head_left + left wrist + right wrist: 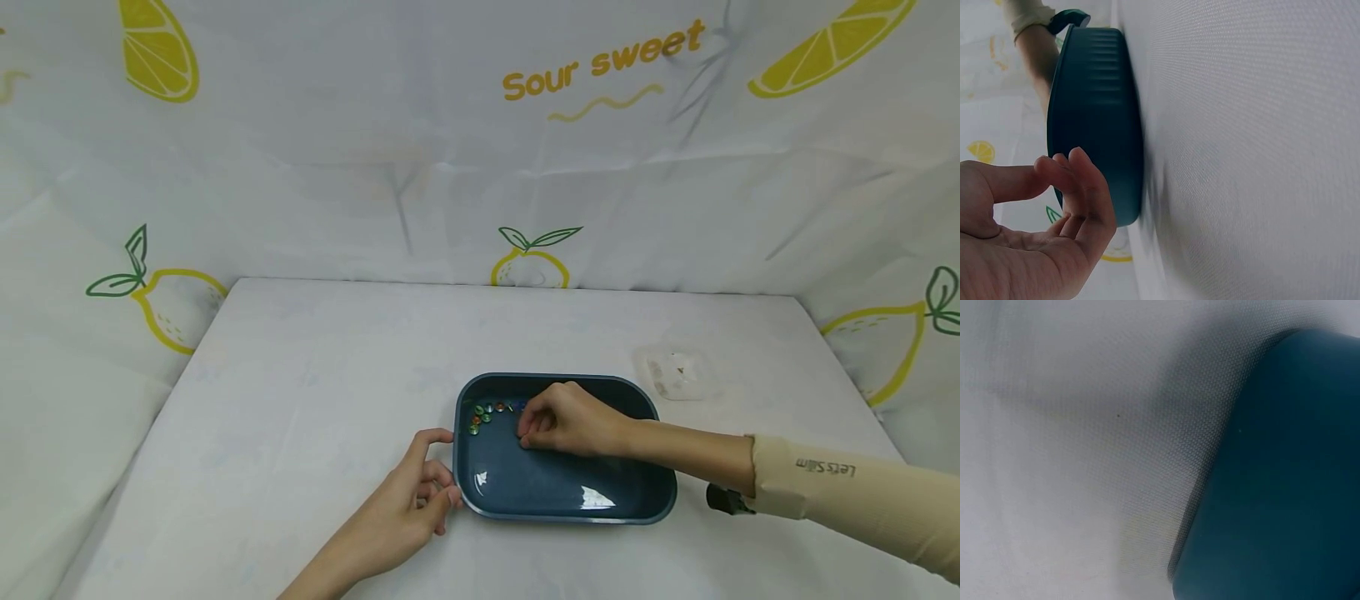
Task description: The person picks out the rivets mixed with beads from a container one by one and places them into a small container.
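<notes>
From my remote seat, the head view shows my left hand (pixel 405 500) resting on the white table (pixel 300 375), fingers loosely curled against the near-left corner of the blue tray (pixel 637 500). The left wrist view confirms it: fingertips (pixel 1079 175) touch the tray's (pixel 1097 106) ribbed outer wall, and nothing is clasped in the palm.

Inside the tray, at its far-left end, a small cluster of glass beads (pixel 482 415) in green, orange and blue lies on the floor. Just right of them, my right hand (pixel 566 419) reaches down into the tray, fingers bunched together at the floor beside the beads. I cannot tell from this angle whether a bead is pinched between them; the right wrist view gives only a blurred corner of the tray (pixel 1285 487) and table cloth.

Farther right, beyond the tray, a clear plastic box (pixel 677 372) sits on the table. A lemon-print cloth (pixel 525 125) hangs behind.
</notes>
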### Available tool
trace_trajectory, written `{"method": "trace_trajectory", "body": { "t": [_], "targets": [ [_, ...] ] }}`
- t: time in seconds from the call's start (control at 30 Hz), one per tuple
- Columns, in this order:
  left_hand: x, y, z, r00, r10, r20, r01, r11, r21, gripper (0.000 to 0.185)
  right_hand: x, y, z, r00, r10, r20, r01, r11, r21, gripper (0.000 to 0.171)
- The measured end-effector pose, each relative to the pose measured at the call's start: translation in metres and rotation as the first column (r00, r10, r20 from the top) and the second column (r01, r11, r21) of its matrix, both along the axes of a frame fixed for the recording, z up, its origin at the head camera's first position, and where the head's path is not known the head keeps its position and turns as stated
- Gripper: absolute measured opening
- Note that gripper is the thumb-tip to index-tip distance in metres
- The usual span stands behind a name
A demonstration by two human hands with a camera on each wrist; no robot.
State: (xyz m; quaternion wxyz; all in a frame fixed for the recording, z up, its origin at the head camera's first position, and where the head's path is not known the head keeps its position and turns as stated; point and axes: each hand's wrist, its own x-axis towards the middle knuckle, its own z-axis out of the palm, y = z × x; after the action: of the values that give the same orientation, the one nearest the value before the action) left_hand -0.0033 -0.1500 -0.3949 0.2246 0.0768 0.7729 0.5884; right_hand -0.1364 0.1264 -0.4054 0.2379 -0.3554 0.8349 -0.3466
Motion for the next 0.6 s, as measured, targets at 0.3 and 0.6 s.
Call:
{"method": "trace_trajectory", "body": {
  "t": [0.3,0.6],
  "targets": [
    [-0.0002,0.0002,0.0008,1.0,-0.001,0.0,0.001,1.0,-0.005,0.058,0.0009,0.0015,0.0008,1.0,-0.005,-0.004,0.005,1.0,0.005,0.008],
    [0.0002,0.0004,0.0014,1.0,0.001,0.003,-0.001,1.0,0.002,0.058,0.0041,0.0023,0.0093,1.0,-0.012,-0.007,0.012,1.0,-0.012,0.008]
  ]
}}
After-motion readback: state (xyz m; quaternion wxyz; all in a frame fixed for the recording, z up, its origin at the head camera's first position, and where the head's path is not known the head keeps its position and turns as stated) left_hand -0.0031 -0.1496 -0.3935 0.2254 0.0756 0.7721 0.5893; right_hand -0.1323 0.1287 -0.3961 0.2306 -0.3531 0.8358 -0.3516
